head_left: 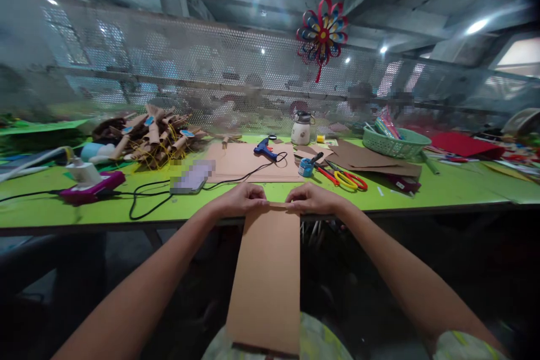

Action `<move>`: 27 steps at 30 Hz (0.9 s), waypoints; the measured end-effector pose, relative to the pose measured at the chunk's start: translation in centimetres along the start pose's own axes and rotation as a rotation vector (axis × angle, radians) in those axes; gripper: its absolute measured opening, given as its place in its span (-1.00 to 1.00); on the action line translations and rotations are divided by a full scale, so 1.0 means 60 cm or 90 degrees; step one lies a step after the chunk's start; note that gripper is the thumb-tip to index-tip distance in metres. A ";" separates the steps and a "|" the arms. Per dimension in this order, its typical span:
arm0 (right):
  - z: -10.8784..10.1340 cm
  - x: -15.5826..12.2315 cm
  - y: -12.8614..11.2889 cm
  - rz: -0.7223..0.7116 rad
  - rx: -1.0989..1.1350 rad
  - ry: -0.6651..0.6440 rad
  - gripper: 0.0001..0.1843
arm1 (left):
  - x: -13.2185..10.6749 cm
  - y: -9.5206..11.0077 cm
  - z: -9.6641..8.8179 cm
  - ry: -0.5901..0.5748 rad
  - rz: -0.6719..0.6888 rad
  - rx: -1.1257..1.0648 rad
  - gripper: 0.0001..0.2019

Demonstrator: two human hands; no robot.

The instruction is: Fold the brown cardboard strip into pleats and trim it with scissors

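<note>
A long brown cardboard strip (266, 275) runs from my lap up to the front edge of the green table (442, 194). My left hand (240, 199) pinches the strip's far end at its left corner, fingers curled. My right hand (313, 199) grips the same end at the right corner, fingers closed too. Both hands rest at the table's edge, almost touching each other.
On the table lie a blue glue gun (265, 149) on a cardboard sheet (248, 166), red and yellow scissors (345, 179), a tape roll (305, 167), a green basket (395, 142), a pile of paper cones (152, 135), a pink device (90, 188) with black cables and a phone (192, 177). A mesh screen stands behind.
</note>
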State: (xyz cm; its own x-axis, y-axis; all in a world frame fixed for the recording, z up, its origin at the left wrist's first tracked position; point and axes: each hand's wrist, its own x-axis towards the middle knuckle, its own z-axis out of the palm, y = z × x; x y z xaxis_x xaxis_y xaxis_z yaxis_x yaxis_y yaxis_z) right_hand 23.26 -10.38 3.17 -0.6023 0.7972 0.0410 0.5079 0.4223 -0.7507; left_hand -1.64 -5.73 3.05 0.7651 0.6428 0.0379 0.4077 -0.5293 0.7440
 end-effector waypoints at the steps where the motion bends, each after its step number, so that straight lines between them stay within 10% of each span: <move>1: 0.002 0.000 -0.002 0.001 0.021 0.011 -0.60 | -0.002 0.001 -0.004 -0.003 0.001 -0.007 -0.63; 13: -0.013 -0.044 -0.041 -0.064 0.172 0.120 -0.59 | -0.041 0.006 -0.039 -0.060 0.048 -0.208 -0.65; 21: 0.000 -0.023 -0.110 -0.283 0.118 -0.002 -0.53 | -0.012 0.015 0.029 -0.058 0.101 -0.522 -0.56; 27: 0.001 -0.025 -0.149 -0.291 0.072 0.094 -0.75 | 0.038 0.028 0.081 -0.036 0.145 -0.622 -0.59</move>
State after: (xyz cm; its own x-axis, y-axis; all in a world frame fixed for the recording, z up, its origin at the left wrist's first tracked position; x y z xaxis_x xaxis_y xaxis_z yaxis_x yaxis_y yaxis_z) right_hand 19.60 -15.40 9.80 -0.6500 0.5970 0.4702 0.1364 0.7004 -0.7006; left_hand 3.21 -7.81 1.17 0.8073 0.5415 0.2347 -0.3193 0.0663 0.9453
